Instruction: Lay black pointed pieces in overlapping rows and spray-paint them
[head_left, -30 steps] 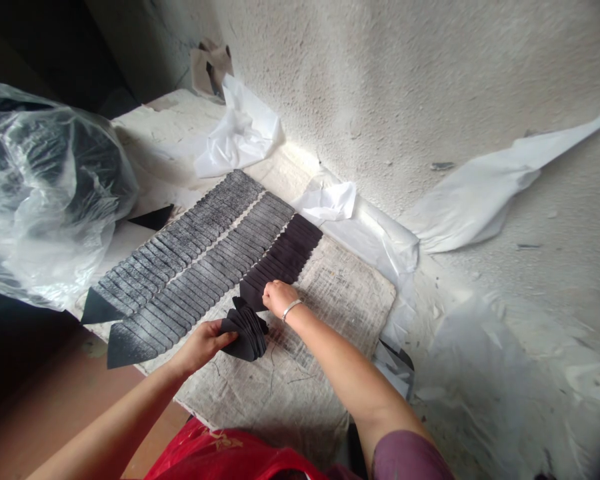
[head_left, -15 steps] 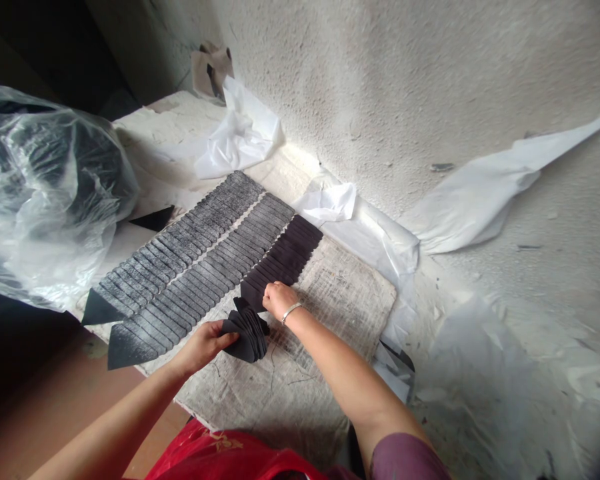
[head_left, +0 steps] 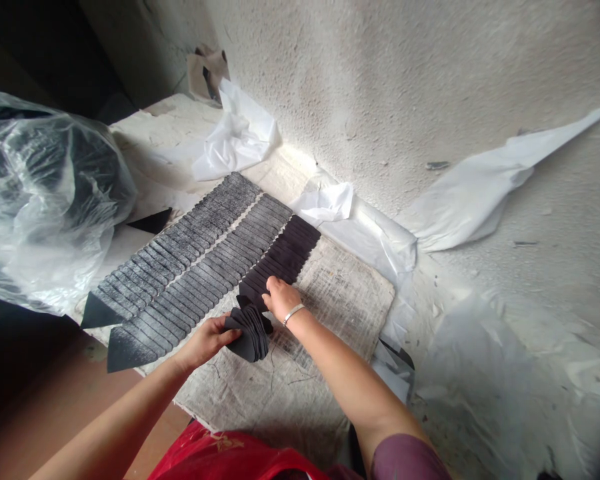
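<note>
My left hand (head_left: 209,343) grips a fanned stack of thin black cut pieces (head_left: 250,335) between thumb and fingers. Just beyond it, my right hand (head_left: 284,301) is at the near end of a row of overlapping plain black pieces (head_left: 286,257), fingers drawn together. Whether a single piece is pinched there is hidden. To the left, two longer rows of similar overlapping pieces, a middle row (head_left: 220,257) and an outer row (head_left: 173,243), have a whitish speckled surface. All three rows lie slantwise on a worn cloth-covered board (head_left: 347,293).
A large clear plastic bag (head_left: 50,200) with dark contents bulges at the left. Crumpled white sheeting (head_left: 243,133) lies along the rough wall (head_left: 380,87). A loose black piece (head_left: 153,220) rests between bag and rows. Another white sheet (head_left: 470,207) hangs against the wall.
The fingers of my right hand have shifted slightly at the row's near end. My left hand still holds the stack, a little closer to the row. The view has moved slightly.
</note>
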The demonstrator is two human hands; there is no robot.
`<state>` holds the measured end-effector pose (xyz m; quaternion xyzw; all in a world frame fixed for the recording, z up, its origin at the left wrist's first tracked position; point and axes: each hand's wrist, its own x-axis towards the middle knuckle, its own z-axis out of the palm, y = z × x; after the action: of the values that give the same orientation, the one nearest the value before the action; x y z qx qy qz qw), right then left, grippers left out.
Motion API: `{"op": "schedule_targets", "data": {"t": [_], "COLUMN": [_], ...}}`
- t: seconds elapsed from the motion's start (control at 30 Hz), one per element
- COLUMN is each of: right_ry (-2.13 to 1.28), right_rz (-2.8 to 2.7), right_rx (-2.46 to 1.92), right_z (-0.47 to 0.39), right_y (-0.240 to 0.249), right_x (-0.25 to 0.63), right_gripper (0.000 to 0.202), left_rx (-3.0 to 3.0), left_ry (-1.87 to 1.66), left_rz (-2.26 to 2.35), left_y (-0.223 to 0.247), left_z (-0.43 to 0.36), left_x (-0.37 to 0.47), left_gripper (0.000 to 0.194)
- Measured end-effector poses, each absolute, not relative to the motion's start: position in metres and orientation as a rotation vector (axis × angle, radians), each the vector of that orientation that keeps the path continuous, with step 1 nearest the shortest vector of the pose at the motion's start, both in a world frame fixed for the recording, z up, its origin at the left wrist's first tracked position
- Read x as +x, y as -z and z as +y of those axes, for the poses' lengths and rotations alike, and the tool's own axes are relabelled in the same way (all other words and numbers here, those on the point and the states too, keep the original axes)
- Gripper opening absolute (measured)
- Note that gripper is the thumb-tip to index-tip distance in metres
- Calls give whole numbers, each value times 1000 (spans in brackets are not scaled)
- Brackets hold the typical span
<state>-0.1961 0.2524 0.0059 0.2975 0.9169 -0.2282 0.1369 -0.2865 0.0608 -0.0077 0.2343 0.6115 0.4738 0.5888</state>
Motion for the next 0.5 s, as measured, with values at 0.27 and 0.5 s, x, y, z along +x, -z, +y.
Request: {"op": "schedule_targets", "data": {"t": [0.27,0.5], "right_ry": [2024,2145], "right_rz": [1574,1616], "right_rx": [881,758], "right_z": [250,245], "right_y": [-14,-8], "right_x": [-181,-175], "right_gripper": [38,16], "left_rx": [522,335], "left_ry": [-1082,-1180], "left_rz": [1258,1255], "left_y": [-12,6], "left_z": [53,50], "left_x": [-293,-293], "left_gripper": [29,29]}}
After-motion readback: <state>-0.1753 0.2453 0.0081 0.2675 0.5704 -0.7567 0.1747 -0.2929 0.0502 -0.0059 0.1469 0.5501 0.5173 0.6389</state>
